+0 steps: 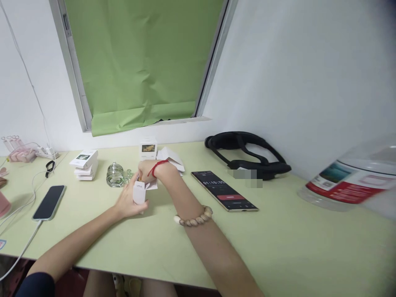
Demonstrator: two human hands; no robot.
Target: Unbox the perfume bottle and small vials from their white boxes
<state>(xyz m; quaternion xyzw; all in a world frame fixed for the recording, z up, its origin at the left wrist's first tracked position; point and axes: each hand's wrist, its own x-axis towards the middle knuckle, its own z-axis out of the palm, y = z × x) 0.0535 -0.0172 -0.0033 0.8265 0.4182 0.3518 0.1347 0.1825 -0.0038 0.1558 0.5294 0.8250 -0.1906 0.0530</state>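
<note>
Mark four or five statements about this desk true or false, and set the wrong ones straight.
1. The left hand holds a small white box. True.
2. The bead bracelet is on the left arm. False: it is on the right arm.
3. The glass jar stands to the right of the stacked white boxes. True.
4. The phone showing a timer has a white cable in it. False: that cable runs to the dark-screened phone.
</note>
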